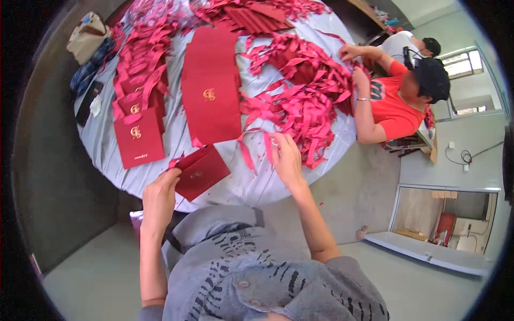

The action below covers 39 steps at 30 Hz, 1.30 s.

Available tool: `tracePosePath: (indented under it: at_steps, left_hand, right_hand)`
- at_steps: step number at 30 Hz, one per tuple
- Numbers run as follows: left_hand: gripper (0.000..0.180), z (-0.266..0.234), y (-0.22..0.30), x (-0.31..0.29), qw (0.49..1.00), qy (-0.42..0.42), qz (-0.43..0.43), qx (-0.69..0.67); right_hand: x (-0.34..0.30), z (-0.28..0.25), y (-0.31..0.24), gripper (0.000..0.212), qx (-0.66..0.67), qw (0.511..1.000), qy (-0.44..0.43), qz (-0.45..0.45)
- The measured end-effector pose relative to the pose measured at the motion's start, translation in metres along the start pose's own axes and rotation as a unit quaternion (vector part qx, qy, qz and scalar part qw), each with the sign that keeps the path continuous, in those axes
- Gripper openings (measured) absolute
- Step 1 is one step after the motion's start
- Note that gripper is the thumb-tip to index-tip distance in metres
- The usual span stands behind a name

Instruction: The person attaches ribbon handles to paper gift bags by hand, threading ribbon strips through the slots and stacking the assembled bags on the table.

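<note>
My left hand [159, 199] grips a small dark red paper gift bag [206, 174] by its upper left corner. The bag is tilted near the table's front edge, with its mouth toward the stack behind. To its right, my right hand [288, 160] is raised over the cloth, thumb and fingers pinching a pink ribbon [269, 147]. Part of that ribbon is hidden by the fingers. Just beyond the bag lies a tall overlapping stack of flat red bags [210, 96] with gold emblems. Left of it, a row of red bags [139, 138] carries pink ribbons.
A heap of pink ribbons and red bags [300, 101] covers the right of the round, white-covered table [257, 187]. A co-worker in a red shirt [393, 107] reaches into it. A black phone-like object [88, 104] and a beige bag [88, 38] lie at the left rim.
</note>
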<state>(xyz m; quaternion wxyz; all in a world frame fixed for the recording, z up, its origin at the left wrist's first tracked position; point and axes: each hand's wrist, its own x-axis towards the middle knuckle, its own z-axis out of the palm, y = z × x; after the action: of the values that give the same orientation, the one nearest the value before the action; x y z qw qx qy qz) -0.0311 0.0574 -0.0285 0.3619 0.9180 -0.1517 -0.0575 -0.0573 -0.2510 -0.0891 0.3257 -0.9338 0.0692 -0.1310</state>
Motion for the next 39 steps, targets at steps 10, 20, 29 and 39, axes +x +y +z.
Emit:
tracePosePath:
  at_steps: [10, 20, 29, 39]
  left_hand:
    - [0.021, -0.004, -0.011, 0.005, 0.990, -0.033, -0.088, -0.107]
    - [0.014, -0.007, -0.023, 0.007, 0.972, -0.028, -0.156, -0.175]
    - [0.016, -0.007, -0.017, 0.018, 0.931, -0.068, -0.158, -0.322]
    - [0.017, -0.011, -0.005, 0.032, 0.862, -0.158, -0.145, -0.459]
  right_hand:
    - [-0.004, 0.020, 0.021, 0.023, -0.003, 0.953, -0.223, -0.207]
    - [0.000, 0.018, 0.016, 0.014, 0.045, 0.951, -0.223, -0.211]
    - [0.008, -0.021, -0.080, 0.011, 0.396, 0.891, -0.215, -0.057]
    - [-0.001, 0.010, -0.132, 0.011, 0.277, 0.936, -0.217, -0.006]
